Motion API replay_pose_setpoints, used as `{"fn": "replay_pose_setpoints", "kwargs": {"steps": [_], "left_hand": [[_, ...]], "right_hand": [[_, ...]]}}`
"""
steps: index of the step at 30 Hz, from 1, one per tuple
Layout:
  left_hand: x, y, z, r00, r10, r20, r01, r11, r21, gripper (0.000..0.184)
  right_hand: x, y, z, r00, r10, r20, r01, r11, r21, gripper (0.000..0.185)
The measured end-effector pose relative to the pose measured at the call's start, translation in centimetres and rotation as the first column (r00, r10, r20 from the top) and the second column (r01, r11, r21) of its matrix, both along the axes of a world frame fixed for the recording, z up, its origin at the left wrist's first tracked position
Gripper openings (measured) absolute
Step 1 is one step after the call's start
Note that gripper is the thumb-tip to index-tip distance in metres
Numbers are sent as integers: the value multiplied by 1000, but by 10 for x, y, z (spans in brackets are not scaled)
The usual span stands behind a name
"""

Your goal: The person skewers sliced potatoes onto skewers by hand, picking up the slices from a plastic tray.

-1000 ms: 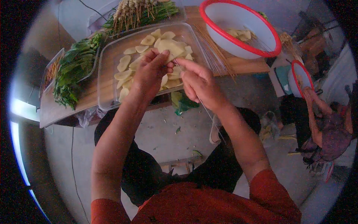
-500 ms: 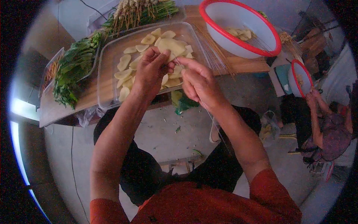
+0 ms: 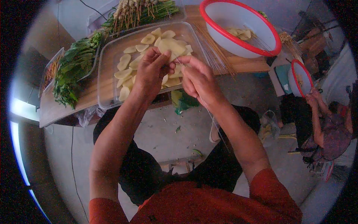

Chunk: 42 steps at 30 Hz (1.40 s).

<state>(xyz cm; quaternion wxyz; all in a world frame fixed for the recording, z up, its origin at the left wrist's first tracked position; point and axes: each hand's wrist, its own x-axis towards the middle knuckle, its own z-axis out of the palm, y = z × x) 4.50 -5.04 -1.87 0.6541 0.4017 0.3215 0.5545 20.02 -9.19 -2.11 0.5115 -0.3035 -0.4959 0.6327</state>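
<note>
Between the thumb and fingers of my left hand (image 3: 153, 71) is a pale yellow slice (image 3: 173, 47), held up over a clear tray (image 3: 106, 80). Thin skewers (image 3: 206, 104) are pinched in my right hand (image 3: 199, 78) and trail back below the wrist. Their tips meet the slice's lower edge beside my left fingertips; whether they pierce it is too small to tell. More pale slices (image 3: 124, 62) lie spread in the tray beneath both hands.
Loose skewers (image 3: 218, 52) lie right of the tray. Beyond them stands a red-rimmed white basin (image 3: 274, 44) holding slices. Leafy greens (image 3: 76, 67) and bundled skewered food (image 3: 136, 13) are at left and back. Another person (image 3: 330, 127) sits at far right near a smaller basin (image 3: 306, 80).
Over the last second my right hand has shifted very slightly, and the skewers' trailing ends have moved a little to the right. The other person's hands have lowered slightly from the small basin.
</note>
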Motion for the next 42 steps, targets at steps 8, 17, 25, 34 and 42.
{"fn": "replay_pose_setpoints", "kwargs": {"steps": [8, 17, 25, 34, 42], "left_hand": [[0, -1, -1, 1000, 6, -19, -6, 1000, 8, 12], [-3, -4, 5, 999, -44, 28, 43, 999, 22, 8], [-7, -5, 5, 998, -57, 18, 57, 998, 15, 7], [4, -7, 5, 991, 116, -72, -116, 993, 7, 17], [16, -10, 0, 954, 244, -173, -239, 970, 47, 21]], "right_hand": [[-2, 3, -3, 1000, -3, -16, 3, 1000, 9, 27], [-2, 2, -1, 1000, 10, 13, -10, 1000, 29, 27], [-1, 5, -4, 999, 29, 12, -29, 1000, 10, 26], [-12, -4, 7, 969, -46, 243, 24, 996, 91, 21], [-17, 0, -6, 962, -170, 214, 135, 976, 169, 17]]}}
